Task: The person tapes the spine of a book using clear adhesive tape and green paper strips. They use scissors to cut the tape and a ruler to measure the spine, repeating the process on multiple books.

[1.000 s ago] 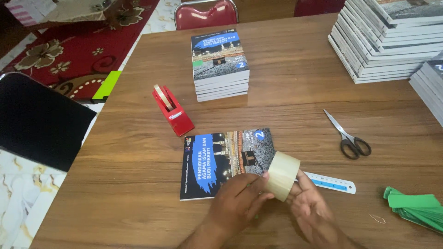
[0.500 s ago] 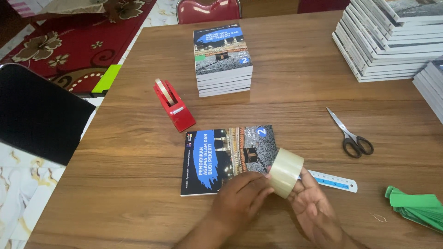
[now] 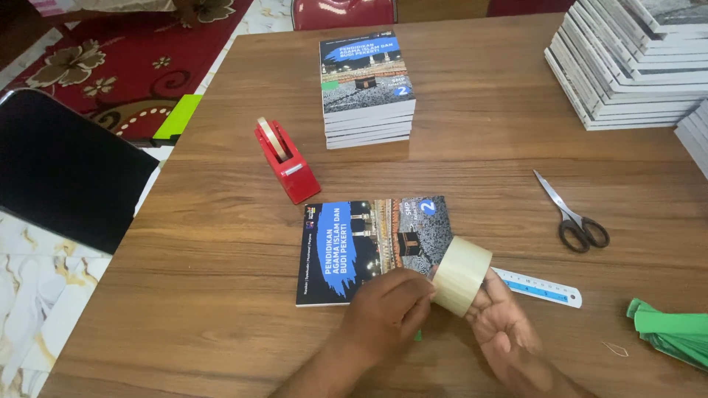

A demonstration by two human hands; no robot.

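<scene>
A wide roll of clear packing tape (image 3: 461, 275) is held between the left hand (image 3: 387, 315) and the right hand (image 3: 509, 339), fingers of both closed around its rim, at the near edge of the brown wooden table (image 3: 221, 243). No strip is seen drawn out. A blue-covered paperback book (image 3: 361, 247) lies flat just behind, apparently untaped as yet. Alongside rest a blue plastic ruler (image 3: 542, 287) and black-handled scissors (image 3: 575, 217); farther off, a red tape dispenser (image 3: 286, 160) and a stack of matching books (image 3: 366, 88).
</scene>
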